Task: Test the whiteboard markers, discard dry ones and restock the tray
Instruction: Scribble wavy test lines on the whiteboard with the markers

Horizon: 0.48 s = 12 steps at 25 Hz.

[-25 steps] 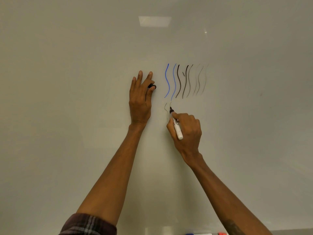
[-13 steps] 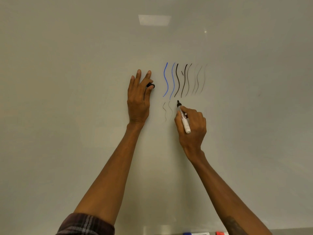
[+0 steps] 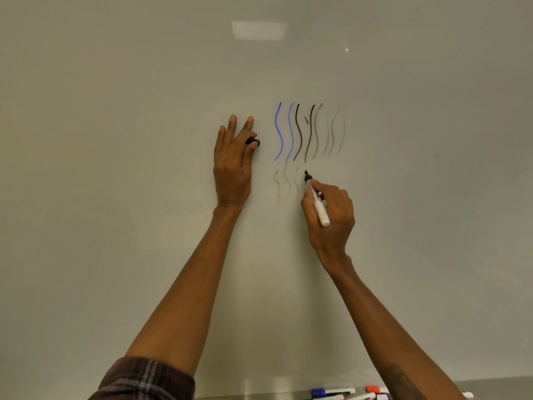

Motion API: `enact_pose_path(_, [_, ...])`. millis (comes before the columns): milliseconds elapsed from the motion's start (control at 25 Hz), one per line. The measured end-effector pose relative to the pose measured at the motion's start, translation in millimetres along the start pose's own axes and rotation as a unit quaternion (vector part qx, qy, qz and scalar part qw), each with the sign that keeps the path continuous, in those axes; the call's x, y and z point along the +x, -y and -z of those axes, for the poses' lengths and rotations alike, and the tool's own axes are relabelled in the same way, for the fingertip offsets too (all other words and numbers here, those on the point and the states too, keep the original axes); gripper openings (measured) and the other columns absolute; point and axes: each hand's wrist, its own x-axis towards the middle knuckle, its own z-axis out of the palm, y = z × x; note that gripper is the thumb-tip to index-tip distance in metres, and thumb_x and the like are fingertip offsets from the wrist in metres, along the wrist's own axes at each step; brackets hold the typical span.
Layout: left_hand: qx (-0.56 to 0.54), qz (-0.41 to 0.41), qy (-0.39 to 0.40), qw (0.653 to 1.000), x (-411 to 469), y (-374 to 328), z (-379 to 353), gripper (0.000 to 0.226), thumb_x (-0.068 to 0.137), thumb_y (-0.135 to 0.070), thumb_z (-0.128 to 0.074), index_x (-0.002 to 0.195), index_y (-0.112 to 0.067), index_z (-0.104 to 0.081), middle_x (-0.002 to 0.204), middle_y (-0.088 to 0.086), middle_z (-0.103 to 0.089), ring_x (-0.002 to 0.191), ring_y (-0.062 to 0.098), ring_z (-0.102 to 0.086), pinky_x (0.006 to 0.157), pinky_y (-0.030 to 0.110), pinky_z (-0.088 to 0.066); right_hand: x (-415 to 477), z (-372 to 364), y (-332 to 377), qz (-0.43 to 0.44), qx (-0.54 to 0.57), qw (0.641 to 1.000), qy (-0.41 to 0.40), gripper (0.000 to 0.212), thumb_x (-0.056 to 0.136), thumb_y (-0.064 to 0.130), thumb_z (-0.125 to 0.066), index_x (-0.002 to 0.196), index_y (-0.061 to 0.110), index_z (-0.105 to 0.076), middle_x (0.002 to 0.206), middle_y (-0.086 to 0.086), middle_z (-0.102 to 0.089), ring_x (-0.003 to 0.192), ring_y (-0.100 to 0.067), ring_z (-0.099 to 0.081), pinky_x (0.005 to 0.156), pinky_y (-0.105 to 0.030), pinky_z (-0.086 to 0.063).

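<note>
Your right hand (image 3: pixel 331 220) shifted little to right since half second ago. Third faint squiggle (image 3: pixel 297 183) now stands beside first two. Fingers curled round marker (image 3: pixel 317 202) - long axis steep, black tip up-left at whiteboard (image 3: pixel 115 168), white end down-right. Left hand (image 3: pixel 232 166) on board, fingers straight, thumb and forefinger pinching black cap (image 3: pixel 253 142). Capped markers (image 3: pixel 333 391) lie at bottom edge.

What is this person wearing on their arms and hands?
The left hand and right hand are bare: no gloves, rings or watch show. The left arm has a dark plaid sleeve pushed up toward the elbow. The right forearm is uncovered and bears a dark tattoo-like marking.
</note>
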Motion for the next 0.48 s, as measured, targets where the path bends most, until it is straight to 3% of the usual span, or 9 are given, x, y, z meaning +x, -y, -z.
enact_pose_path(200, [-0.004,-0.014,-0.01,1.0,-1,-4,1,0.035,0.103,-0.022,-0.047,0.131,-0.004,-0.06,0.147,-0.007,-0.045,0.145,0.014,-0.032,0.121,0.036,-0.026,-15,3,-10,0.032,-0.037,0.999,0.023,0.005,0.088,0.014,-0.068,0.091,0.011,-0.072,0.075,0.001,-0.066,0.063,-0.017,-0.055,0.058,-0.038,-0.043])
enact_pose_path(320, [-0.008,-0.002,-0.007,1.0,-1,-4,0,0.035,0.103,-0.023,-0.047,0.129,-0.004,-0.061,0.144,-0.005,-0.047,0.146,0.002,-0.027,0.122,0.037,-0.025,-41,11,-11,-0.003,-0.019,0.998,0.068,0.002,0.084,0.011,-0.069,0.086,0.011,-0.069,0.071,0.001,-0.063,0.059,-0.017,-0.054,0.057,-0.04,-0.044])
enact_pose_path(400, [-0.026,0.018,0.004,1.0,-1,-7,3,0.034,0.103,-0.021,-0.048,0.131,-0.007,-0.06,0.145,-0.008,-0.044,0.145,-0.006,-0.02,0.122,0.038,-0.025,-44,17,-6,-0.091,0.083,0.988,0.097,0.009,0.085,0.008,-0.067,0.092,0.011,-0.07,0.078,0.002,-0.065,0.065,-0.016,-0.057,0.061,-0.038,-0.048])
enact_pose_path(480, [-0.055,0.046,0.023,0.997,-4,-10,6,0.032,0.104,-0.02,-0.048,0.134,-0.013,-0.057,0.146,-0.007,-0.045,0.145,-0.004,-0.022,0.123,0.04,-0.023,-34,25,1,-0.19,0.221,0.95,0.117,0.015,0.088,0.002,-0.064,0.1,0.011,-0.069,0.087,-0.001,-0.067,0.072,-0.02,-0.061,0.064,-0.035,-0.05])
